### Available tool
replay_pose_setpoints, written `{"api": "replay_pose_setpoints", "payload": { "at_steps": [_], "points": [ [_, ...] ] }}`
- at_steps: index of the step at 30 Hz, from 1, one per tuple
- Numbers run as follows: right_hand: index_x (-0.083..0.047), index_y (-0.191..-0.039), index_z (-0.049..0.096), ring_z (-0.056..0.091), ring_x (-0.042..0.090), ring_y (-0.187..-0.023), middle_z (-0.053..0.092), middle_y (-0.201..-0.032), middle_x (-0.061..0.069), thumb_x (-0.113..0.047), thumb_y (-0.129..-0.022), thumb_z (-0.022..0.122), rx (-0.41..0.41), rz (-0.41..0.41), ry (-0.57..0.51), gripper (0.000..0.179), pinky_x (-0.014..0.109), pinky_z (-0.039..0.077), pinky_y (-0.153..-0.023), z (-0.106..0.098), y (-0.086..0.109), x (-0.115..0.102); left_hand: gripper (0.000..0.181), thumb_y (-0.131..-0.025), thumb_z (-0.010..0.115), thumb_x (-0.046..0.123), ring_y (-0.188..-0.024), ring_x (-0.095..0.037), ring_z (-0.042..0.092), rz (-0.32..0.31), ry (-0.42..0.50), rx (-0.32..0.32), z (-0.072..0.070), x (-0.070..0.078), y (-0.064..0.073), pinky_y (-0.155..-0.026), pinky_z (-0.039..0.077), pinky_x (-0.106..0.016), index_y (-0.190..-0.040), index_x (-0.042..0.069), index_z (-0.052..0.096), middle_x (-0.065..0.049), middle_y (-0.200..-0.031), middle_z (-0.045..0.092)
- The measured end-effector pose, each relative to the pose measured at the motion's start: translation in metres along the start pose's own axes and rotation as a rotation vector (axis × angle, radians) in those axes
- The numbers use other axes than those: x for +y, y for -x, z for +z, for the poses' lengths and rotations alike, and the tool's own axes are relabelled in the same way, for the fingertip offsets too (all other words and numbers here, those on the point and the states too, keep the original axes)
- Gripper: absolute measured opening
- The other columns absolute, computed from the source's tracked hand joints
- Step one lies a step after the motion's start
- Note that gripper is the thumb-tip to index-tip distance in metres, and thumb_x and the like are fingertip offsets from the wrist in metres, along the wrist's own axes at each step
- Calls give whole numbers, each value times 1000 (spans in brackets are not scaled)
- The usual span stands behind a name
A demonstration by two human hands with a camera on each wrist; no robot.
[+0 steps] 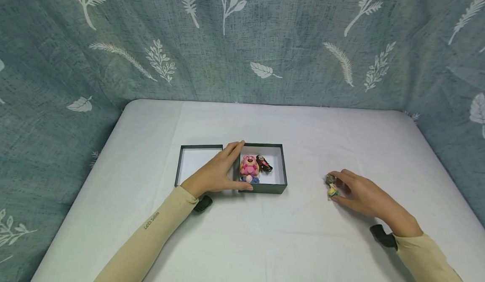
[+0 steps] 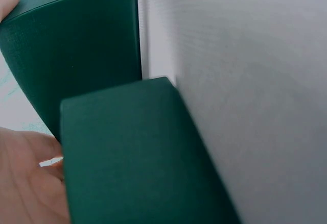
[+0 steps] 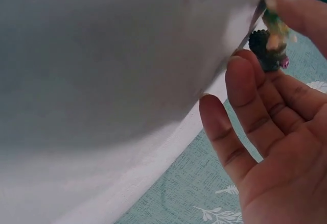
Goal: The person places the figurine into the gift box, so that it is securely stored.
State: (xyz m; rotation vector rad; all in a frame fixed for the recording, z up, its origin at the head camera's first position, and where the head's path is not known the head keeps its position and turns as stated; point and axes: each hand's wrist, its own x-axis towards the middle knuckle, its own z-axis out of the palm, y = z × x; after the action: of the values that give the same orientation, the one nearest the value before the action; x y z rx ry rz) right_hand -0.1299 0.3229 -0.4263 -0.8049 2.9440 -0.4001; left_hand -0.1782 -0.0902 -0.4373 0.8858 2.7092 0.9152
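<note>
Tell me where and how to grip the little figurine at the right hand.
Probably by both ends, from the right: the figurine is longest near to far, so the right hand could set thumb to the yellow-green near end, fingers to the dark far end.

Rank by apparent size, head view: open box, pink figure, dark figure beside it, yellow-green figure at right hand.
1. Open box
2. Pink figure
Unranked: dark figure and yellow-green figure; they look close in size, and the right hand may hide part of the latter.
</note>
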Motion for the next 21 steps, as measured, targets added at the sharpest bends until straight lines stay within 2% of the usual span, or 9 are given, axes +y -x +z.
{"api": "replay_pose_setpoints", "payload": {
  "at_steps": [4,13,21],
  "points": [
    [0,-122,60,50,4,-74,58,-89,-6,-15,-74,85,21,-5,11,56,22,44,-60,1,0,-1,124,-71,73,71,-145,-24,29,1,-2,-1,0,0,0,-117,32,-42,-159,19,3,-2,-159,22],
    [0,-127,59,48,2,-71,58,-89,-7,-19,-78,83,-5,11,7,58,22,43,-60,1,-2,-2,124,-71,74,69,-145,-26,30,-11,-1,-4,-1,2,0,-116,33,-43,-159,19,4,-3,-159,23],
    [-1,-128,59,42,2,-67,55,-88,-8,-37,-79,82,2,-6,37,65,21,38,-60,3,-2,-5,124,-71,74,69,-146,-26,29,9,1,3,-1,1,0,-117,32,-43,-159,17,5,-3,-159,22]
  ]
}}
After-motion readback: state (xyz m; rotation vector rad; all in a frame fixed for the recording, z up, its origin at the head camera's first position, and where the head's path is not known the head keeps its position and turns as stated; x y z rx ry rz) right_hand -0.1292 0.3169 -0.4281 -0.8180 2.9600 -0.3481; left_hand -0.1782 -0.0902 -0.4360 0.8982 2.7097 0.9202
